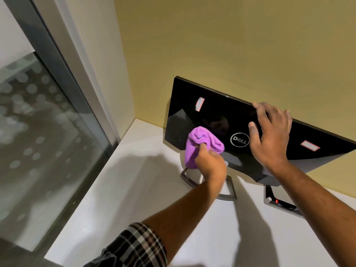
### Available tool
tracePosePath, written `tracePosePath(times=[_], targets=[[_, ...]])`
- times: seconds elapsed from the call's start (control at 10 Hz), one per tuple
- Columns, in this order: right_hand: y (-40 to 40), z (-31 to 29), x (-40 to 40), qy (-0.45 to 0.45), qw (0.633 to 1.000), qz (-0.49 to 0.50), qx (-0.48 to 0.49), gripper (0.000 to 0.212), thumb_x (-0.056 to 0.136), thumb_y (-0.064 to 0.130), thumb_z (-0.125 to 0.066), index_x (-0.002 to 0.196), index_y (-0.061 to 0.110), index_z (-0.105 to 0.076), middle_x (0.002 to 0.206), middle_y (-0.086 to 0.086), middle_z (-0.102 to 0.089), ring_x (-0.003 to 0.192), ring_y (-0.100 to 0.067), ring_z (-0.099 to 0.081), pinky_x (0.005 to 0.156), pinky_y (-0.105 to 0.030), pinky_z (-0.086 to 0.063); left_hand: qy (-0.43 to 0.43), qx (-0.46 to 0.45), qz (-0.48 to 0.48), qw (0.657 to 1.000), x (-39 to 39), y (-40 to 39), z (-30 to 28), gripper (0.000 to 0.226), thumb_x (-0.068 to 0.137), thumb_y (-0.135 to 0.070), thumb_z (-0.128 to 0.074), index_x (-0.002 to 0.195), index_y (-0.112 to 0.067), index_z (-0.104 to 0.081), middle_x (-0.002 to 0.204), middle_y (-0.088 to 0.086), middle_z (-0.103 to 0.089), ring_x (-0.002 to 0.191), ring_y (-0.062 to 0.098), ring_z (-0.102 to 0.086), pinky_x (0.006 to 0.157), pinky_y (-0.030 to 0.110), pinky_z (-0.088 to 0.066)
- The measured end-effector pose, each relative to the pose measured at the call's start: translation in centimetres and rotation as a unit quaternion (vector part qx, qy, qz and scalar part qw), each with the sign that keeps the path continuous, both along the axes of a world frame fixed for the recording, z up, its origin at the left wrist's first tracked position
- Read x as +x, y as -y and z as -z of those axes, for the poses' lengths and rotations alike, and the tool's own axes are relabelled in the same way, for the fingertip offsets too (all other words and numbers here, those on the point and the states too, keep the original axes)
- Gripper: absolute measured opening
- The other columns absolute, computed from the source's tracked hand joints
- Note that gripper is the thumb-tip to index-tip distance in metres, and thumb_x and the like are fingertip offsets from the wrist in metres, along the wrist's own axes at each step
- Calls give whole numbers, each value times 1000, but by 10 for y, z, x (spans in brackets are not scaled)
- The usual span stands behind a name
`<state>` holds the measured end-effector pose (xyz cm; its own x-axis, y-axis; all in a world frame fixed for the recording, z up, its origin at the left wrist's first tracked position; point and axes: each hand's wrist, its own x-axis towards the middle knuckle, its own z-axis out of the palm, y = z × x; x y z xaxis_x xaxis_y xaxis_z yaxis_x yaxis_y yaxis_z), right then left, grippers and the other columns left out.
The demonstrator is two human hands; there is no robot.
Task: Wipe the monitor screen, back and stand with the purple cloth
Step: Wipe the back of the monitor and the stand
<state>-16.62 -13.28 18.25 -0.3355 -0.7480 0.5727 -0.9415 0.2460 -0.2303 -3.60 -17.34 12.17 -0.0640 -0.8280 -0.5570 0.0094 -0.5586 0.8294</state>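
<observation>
1. Head view: black monitor [221, 120] on a white desk [134, 189], shiny back facing the camera, silver "DELL" logo [239, 140] in the middle.
2. Two red-edged stickers [200, 103], writing too small to read.
3. Left hand [211, 163], fingers squeezed round purple cloth [200, 145], pressed on the back.
4. Right hand [271, 135], fingers spread, holding the top edge.
5. Grey stand [229, 195] underneath.

The monitor [221, 120] occupies the right centre of the frame, glossy black back facing the camera, with a silver logo and two red-edged labels. The purple cloth [200, 145], bunched, contacts its lower left. The grey stand [229, 195] sits below on the counter [134, 189].
</observation>
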Motion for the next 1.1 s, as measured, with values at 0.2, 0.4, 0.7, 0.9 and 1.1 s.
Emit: tracePosePath(times=[0.2,0.4,0.7,0.9,1.1], targets=[[2,-3,-5,-7,1000,-9,12,47,100,21,-51,146,12,-54,144,-7,-54,132,-33,-47,123,-57,-17,86,-172,117,974,-23,-24,4,98,76,-72,1,142,-14,-43,165,15,-22,150,30,-26,119,38,-32],[-4,0,-1,-1,1000,-11,6,49,99,19,-53,147,13,-54,144,-6,-54,134,-31,-46,124,-57,-17,185,-142,64,970,-13,17,31,67,108,-40,-27,161,-8,-2,169,7,12,155,31,-8,121,39,-19],[0,-2,1,6,1000,7,8,49,100,23,-52,148,15,-53,144,-6,-53,136,-30,-44,126,-58,-14,360,-157,175,903,10,68,52,65,80,7,-69,140,5,-47,136,30,-52,130,55,-42,115,56,-35],[2,-1,3,0,1000,21,16,49,100,23,-52,148,15,-51,146,-7,-52,135,-32,-44,128,-54,-10,197,-32,20,980,2,63,16,41,100,-17,-46,140,-24,-42,131,9,-58,106,19,-59,47,13,-32],[4,-4,-2,-10,999,16,28,51,100,25,-49,149,13,-50,146,-9,-51,136,-33,-44,127,-56,-13,159,-53,89,982,-8,17,-8,29,97,-9,-47,125,-10,-55,116,14,-63,108,30,-61,75,23,-39]])
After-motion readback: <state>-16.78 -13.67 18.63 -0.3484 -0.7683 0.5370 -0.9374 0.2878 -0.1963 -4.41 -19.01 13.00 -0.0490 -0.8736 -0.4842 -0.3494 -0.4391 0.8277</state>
